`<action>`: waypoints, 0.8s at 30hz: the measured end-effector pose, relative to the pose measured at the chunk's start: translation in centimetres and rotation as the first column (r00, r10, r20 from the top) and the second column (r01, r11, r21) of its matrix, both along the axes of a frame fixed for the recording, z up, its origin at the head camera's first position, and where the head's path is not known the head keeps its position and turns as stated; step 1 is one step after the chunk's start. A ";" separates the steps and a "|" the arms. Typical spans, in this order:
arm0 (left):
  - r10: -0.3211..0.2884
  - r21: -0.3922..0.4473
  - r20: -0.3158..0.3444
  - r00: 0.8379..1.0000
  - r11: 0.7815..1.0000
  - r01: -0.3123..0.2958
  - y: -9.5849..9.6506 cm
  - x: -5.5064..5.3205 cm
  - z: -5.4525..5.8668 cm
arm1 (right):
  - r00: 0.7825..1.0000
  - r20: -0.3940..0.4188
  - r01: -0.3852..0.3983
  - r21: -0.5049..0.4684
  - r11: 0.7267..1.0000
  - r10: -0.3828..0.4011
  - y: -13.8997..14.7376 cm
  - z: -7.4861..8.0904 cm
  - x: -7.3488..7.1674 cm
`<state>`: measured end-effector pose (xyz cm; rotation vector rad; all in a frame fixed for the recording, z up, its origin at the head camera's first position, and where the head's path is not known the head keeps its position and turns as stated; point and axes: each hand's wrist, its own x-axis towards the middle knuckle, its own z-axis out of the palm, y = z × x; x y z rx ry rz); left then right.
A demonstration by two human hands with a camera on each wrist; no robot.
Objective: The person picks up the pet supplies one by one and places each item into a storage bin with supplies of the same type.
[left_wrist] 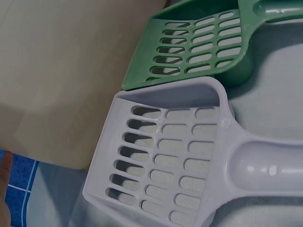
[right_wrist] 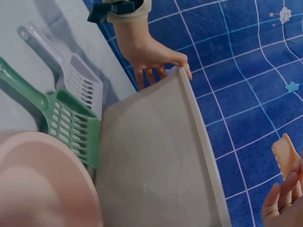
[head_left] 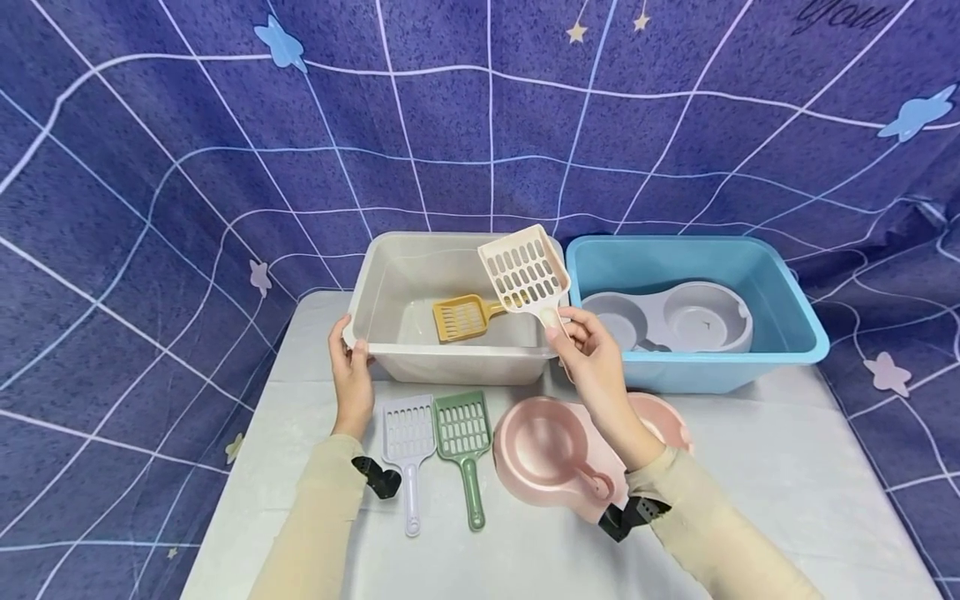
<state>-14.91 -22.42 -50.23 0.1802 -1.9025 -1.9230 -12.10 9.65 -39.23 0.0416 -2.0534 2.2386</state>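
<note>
My right hand (head_left: pixel 596 362) pinches the handle of a cream litter scoop (head_left: pixel 527 271), raised over the right side of a beige bin (head_left: pixel 457 367). In the right wrist view the same scoop (right_wrist: pixel 284 153) shows only in part. At the bin's left front corner my left hand (head_left: pixel 351 383) grips the rim, thumb over the edge; the right wrist view also shows this left hand (right_wrist: pixel 147 52) there. Inside the bin lies a yellow scoop (head_left: pixel 461 319), its handle partly hidden behind the cream one. A lavender scoop (left_wrist: pixel 170 156) and a green scoop (left_wrist: pixel 203 42) lie side by side before the bin.
Right of the beige bin stands a blue bin (head_left: pixel 720 375) holding a grey double bowl (head_left: pixel 697 312). A pink double bowl (head_left: pixel 540 442) sits on the white table (head_left: pixel 795 483), partly under my right forearm. A purple patterned cloth (head_left: pixel 450 108) hangs behind.
</note>
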 end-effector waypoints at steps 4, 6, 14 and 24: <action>0.015 0.010 -0.013 1.000 1.000 -0.014 -0.2 -0.4 -0.9 | 1.000 -0.023 -0.013 -0.003 1.000 0.013 -0.3 0.1 -0.7; 0.018 0.015 -0.016 1.000 1.000 -0.017 -0.1 -0.4 -0.9 | 0.999 -0.030 -0.020 0.003 1.000 0.020 -0.4 0.2 -1.1; -0.001 0.029 -0.005 1.000 1.000 0.001 -0.1 -0.3 -0.7 | 0.996 -0.088 0.003 0.067 0.998 0.003 -1.0 0.5 -2.4; -0.033 0.006 0.001 0.999 0.999 0.033 0.6 1.0 1.9 | 0.995 -0.069 0.077 0.141 0.987 -0.068 -1.4 0.0 -4.5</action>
